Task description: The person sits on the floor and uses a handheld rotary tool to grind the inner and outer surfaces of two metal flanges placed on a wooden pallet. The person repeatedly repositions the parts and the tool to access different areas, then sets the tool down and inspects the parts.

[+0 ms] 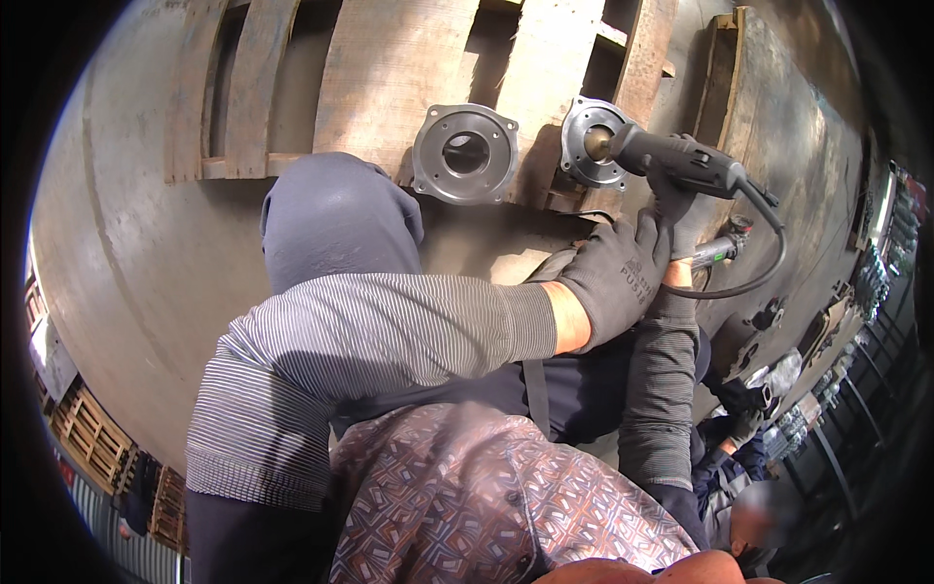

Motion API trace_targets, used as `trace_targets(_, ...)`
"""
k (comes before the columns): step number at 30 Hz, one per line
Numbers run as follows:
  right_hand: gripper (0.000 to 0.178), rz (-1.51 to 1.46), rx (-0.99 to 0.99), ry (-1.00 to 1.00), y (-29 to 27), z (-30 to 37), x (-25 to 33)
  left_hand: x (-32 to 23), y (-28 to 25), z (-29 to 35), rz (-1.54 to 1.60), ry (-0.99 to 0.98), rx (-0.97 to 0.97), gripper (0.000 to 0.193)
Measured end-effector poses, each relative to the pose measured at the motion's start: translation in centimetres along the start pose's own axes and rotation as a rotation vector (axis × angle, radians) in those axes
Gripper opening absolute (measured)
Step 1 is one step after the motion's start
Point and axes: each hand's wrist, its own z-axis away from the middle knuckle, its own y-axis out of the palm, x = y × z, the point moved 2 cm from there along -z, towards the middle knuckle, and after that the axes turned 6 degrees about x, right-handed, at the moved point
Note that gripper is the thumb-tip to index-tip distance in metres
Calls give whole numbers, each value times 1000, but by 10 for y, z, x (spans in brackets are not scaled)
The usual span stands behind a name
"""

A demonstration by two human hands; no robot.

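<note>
My right hand (674, 202), in a dark grey glove, grips a dark die grinder (686, 164) from below. The grinder's rounded brownish tip (598, 145) sits at the bore of a metal flange (576, 165) on the wooden pallet's edge. My left hand (620, 277), gloved alike, rests against my right wrist with its fingers stretched out and apart; it holds no tool. Left of that part stands a second flange (425, 161), square with rounded corners and a large central hole. A black cable (778, 255) loops from the grinder's rear back towards my right wrist.
The slatted pallet (389, 73) lies ahead of me. Another tool (720, 250), grey with a green mark, is just right of my right wrist. A wooden crate edge (722, 83) stands far right. Lower right, a person (744, 487) works nearby; stacked pallets (92, 438) are far left.
</note>
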Motion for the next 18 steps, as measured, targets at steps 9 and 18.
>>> trace_targets(9, 50, 272, 115, 89, -2, -1, 18, 7, 3, 4, 25, 13, 8, 76)
trace_targets(18, 51, 136, 16, 36, -2, -4, 38, 10, 1, 3, 37, 3, 15, 70)
